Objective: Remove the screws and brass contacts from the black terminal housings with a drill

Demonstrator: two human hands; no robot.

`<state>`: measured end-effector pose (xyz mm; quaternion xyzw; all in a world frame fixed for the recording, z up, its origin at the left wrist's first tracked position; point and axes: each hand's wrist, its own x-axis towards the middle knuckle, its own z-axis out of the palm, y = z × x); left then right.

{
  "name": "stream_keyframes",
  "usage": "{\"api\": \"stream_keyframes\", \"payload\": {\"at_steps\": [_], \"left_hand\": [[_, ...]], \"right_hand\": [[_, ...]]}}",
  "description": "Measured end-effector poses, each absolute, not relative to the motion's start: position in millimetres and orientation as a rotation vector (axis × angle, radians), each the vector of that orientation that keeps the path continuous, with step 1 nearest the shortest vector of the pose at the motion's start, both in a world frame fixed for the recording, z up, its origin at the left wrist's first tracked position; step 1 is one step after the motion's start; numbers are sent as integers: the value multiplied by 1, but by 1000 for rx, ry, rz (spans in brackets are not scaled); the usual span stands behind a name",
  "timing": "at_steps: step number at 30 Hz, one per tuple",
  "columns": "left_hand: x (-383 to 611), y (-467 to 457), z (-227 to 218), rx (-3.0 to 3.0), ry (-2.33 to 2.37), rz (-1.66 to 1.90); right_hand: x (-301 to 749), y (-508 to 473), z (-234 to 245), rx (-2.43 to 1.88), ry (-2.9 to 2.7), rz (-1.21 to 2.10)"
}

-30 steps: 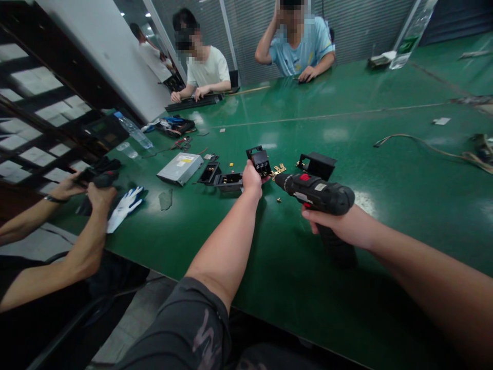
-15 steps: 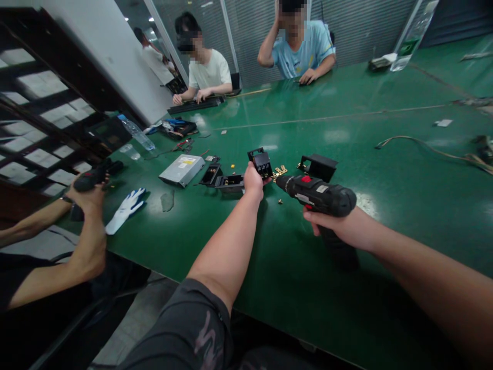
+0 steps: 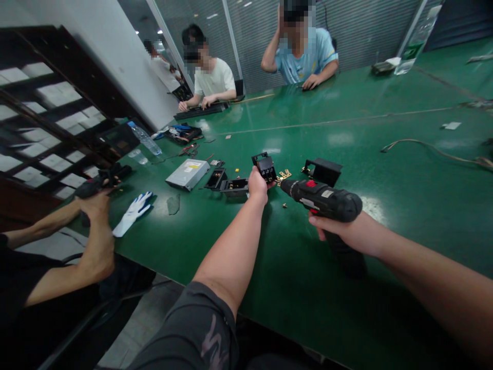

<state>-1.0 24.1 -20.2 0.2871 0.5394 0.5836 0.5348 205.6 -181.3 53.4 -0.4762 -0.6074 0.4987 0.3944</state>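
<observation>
In the head view my left hand (image 3: 259, 184) is closed around a black plastic terminal block (image 3: 265, 167), held a little above the table. My right hand (image 3: 346, 228) grips a black cordless drill (image 3: 327, 199) with red details, its chuck pointing left at the block. Whether the bit touches the block cannot be made out. Brass plates (image 3: 284, 176) lie just beyond the drill's tip, and a small brass screw (image 3: 284, 205) rests nearer me. Behind the drill sits a black housing (image 3: 323, 170). Open black cases (image 3: 235, 187) lie left of my left hand.
Left on the green table (image 3: 215, 241) are a silver disc drive (image 3: 188, 173), a white-and-blue glove (image 3: 133, 213) and a water bottle (image 3: 145, 137). A co-worker's hand (image 3: 94, 203) holds another drill (image 3: 92, 187) at far left. Two people sit opposite. A cable (image 3: 431, 144) lies right.
The whole view has shifted slightly, so everything sits a little lower and further right. Both hands keep their holds, with the drill still at the block.
</observation>
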Motion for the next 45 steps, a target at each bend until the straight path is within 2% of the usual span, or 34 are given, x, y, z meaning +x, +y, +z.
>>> {"api": "stream_keyframes", "payload": {"at_steps": [45], "left_hand": [[1,26,-22,677,1271,1412]], "right_hand": [[204,-180,68,-1208,-1618,1244]]}}
